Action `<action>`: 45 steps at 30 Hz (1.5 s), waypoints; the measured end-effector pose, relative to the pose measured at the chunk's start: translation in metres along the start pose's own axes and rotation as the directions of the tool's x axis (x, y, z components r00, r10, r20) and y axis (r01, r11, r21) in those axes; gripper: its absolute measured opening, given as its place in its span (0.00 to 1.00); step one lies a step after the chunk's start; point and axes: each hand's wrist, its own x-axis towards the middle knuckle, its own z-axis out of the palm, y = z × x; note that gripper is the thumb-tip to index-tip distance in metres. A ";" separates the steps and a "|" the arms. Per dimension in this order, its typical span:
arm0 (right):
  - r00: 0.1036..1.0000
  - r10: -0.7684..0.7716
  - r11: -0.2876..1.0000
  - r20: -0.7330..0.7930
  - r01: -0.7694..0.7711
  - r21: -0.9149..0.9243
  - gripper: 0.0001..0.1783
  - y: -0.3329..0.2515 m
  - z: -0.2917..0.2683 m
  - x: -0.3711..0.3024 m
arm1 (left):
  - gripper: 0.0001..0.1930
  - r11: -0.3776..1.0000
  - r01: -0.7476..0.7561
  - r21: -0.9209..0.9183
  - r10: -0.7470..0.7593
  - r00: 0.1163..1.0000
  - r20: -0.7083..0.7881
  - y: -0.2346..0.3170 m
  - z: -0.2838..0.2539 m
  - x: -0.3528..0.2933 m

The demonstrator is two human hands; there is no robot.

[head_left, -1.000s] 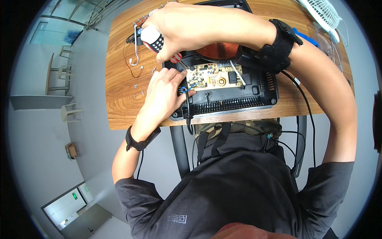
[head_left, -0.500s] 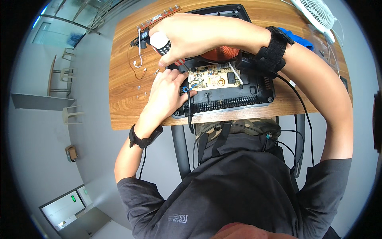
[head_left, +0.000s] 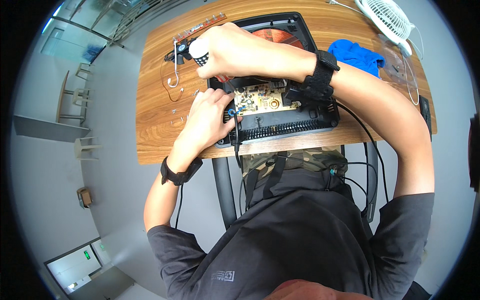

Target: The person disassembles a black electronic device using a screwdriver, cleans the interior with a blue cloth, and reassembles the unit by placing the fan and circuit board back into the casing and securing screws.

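Observation:
My right hand (head_left: 222, 50) is closed around a screwdriver (head_left: 199, 48) with a white-ended handle and a red collar. The screwdriver slants down toward the left end of a tan circuit board (head_left: 260, 102); its tip is hard to make out. My left hand (head_left: 212, 112) grips that same end of the board, fingers above and thumb below, beside blue wire ends and a black power cable (head_left: 237, 135). The board lies in the black base of an opened induction cooker (head_left: 285, 128). Behind it sits a copper coil (head_left: 280, 36), partly hidden by my right forearm.
A narrow red circuit strip (head_left: 200, 27) and a black part with wires (head_left: 181, 52) lie far left. Small screws (head_left: 173, 111) are scattered left of my left hand. A blue cloth (head_left: 356, 56), a clear plastic bag (head_left: 397, 65) and a white fan (head_left: 387, 22) are at the right.
My right forearm has shifted left and slightly down, uncovering more of the coil and the blue cloth. Both hands keep their grips. The whole view has shifted slightly.

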 end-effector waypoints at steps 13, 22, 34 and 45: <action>0.988 0.138 0.985 0.068 -0.144 0.092 0.19 -0.013 -0.007 -0.006 | 0.26 0.978 -0.037 -0.204 0.056 0.994 0.091 -0.004 -0.033 -0.007; 0.993 0.104 0.987 0.060 -0.111 0.117 0.20 -0.035 -0.036 0.007 | 0.13 0.930 0.357 -0.084 -0.352 0.933 0.067 -0.090 -0.071 -0.062; 0.989 0.131 0.987 0.064 -0.136 0.082 0.21 -0.049 -0.040 -0.002 | 0.11 0.947 0.322 -0.007 -0.321 0.947 0.029 -0.105 -0.030 -0.053; 0.993 0.102 0.992 0.067 -0.106 0.070 0.18 -0.046 -0.038 -0.008 | 0.08 0.950 0.306 0.063 -0.309 0.950 0.050 -0.116 -0.017 -0.012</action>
